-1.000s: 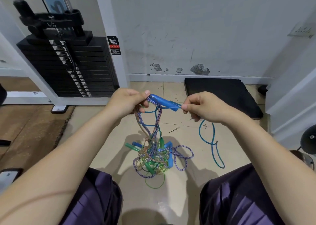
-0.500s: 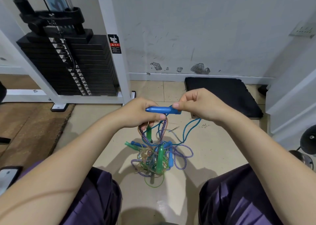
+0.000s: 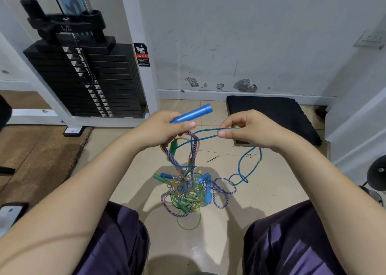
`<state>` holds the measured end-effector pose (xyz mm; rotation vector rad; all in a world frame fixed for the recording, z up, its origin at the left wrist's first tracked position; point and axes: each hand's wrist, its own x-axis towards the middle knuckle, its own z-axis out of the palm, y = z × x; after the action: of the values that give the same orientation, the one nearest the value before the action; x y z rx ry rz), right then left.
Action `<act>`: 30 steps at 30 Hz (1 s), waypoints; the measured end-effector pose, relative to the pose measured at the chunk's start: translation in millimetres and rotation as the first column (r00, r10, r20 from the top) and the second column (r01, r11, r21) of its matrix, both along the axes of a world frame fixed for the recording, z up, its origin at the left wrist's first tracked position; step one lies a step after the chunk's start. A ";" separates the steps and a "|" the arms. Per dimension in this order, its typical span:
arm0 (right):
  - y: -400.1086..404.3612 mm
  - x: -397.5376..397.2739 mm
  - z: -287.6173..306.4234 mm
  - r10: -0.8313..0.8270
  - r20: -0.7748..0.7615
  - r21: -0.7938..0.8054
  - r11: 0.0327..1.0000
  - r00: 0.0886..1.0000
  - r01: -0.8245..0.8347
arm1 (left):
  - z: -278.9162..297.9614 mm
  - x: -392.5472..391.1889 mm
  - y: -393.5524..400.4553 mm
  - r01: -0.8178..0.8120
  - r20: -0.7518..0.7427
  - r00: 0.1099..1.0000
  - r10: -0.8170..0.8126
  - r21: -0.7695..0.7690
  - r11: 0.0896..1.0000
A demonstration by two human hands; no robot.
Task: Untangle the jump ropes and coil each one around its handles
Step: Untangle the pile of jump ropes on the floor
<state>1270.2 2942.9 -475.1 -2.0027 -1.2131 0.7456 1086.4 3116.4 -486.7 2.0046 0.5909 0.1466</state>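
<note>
Both forearms extend forward. Left hand (image 3: 160, 129) is curled in a closed grip; right hand (image 3: 249, 128) pinches with thumb and forefinger.

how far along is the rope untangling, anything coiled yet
Nothing is coiled yet. In hand: the left hand grips a blue handle while the right hand pinches its blue cord, drawing it clear. Left: the tangled pile on the floor, with green and blue handles and striped cord knotted together.

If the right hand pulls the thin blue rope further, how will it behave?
Probably floppy: the blue rope sags in loose loops below the right hand. It likely drags the tangled pile, where it runs among other cords. It seems light, held by a pinch.
</note>
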 end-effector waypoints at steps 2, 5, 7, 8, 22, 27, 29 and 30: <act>-1.6 -1.5 -0.5 0.076 -0.050 -0.053 0.996 0.996 -0.078 | 0.8 -1.1 -1.0 -0.048 0.056 0.997 0.054 -0.108 0.993; -1.8 -9.0 0.8 0.142 -0.031 -0.124 0.982 0.989 -0.145 | -0.5 -2.8 -2.9 -0.003 0.032 0.999 0.007 -0.133 0.991; -1.7 -11.0 -0.4 0.113 -0.039 -0.115 0.986 0.993 -0.117 | -0.6 -3.0 -5.8 0.027 0.018 1.000 -0.025 -0.130 0.991; -1.1 -11.6 -1.1 0.101 -0.039 -0.115 0.988 0.994 -0.105 | -0.7 -2.5 -7.6 0.032 0.037 0.999 -0.027 -0.156 0.987; 1.4 -1.9 1.2 -0.012 0.131 -0.027 1.000 0.991 0.015 | -3.3 3.3 3.0 -0.264 0.062 0.949 0.309 -0.375 0.889; -5.9 5.6 3.4 -0.097 0.110 -0.071 0.992 0.989 0.106 | -14.7 1.2 17.8 -0.368 0.016 0.923 0.384 -0.256 0.894; -5.4 -3.3 2.8 -0.050 -0.129 -0.040 0.998 0.990 0.045 | -19.0 2.0 12.7 -0.324 -0.054 0.946 0.320 -0.217 0.921; -4.5 -8.3 2.2 -0.014 -0.218 -0.017 1.000 0.976 0.011 | -21.1 2.4 8.7 -0.291 -0.089 0.956 0.281 -0.132 0.947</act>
<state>1262.0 2938.4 -472.9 -1.8823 -1.0683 0.9445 1088.8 3125.1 -507.7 1.7811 0.9116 0.2053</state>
